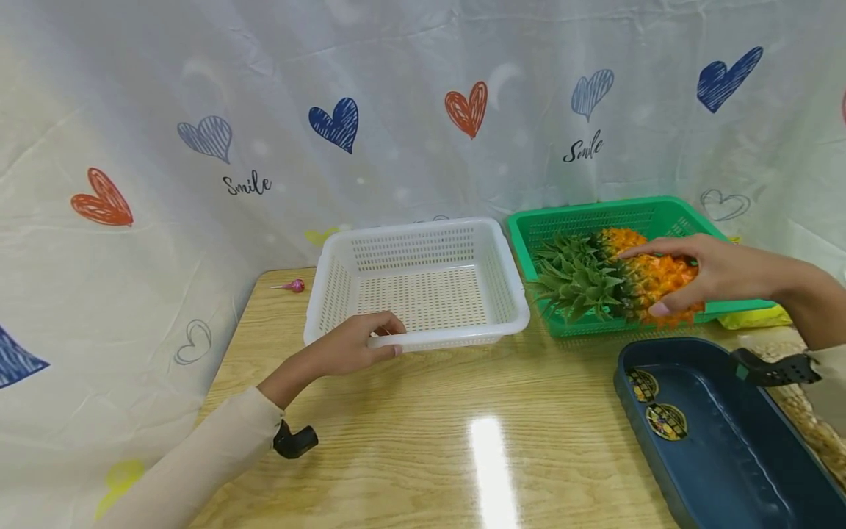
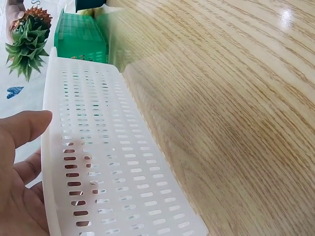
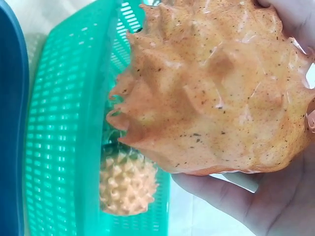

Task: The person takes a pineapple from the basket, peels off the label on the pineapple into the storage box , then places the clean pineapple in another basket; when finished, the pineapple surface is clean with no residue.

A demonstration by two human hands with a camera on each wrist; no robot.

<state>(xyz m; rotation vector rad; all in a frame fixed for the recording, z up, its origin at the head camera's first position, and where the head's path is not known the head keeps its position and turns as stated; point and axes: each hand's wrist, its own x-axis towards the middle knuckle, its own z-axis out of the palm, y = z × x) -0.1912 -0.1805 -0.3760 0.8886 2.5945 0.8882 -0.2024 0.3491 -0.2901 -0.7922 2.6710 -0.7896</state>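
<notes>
My right hand point(image 1: 703, 272) grips an artificial-looking orange pineapple point(image 1: 661, 290) with a green leafy crown, held above the front of the green basket point(image 1: 667, 209). The crown points left. Seen from the right wrist, the held pineapple's spiky base point(image 3: 206, 98) fills much of the view, and a second pineapple point(image 3: 128, 184) lies inside the green basket. My left hand point(image 1: 360, 344) holds the near rim of a white perforated basket point(image 1: 456, 339), thumb outside and fingers over the inner side. That basket has nothing in it.
A dark blue tray point(image 1: 714, 441) with round stickers stands at the right front. A lollipop point(image 1: 294, 285) lies left of the white basket. Something yellow point(image 1: 756, 317) sits beside the green basket. A heart-printed curtain point(image 1: 403, 147) hangs behind the wooden table point(image 1: 396, 441).
</notes>
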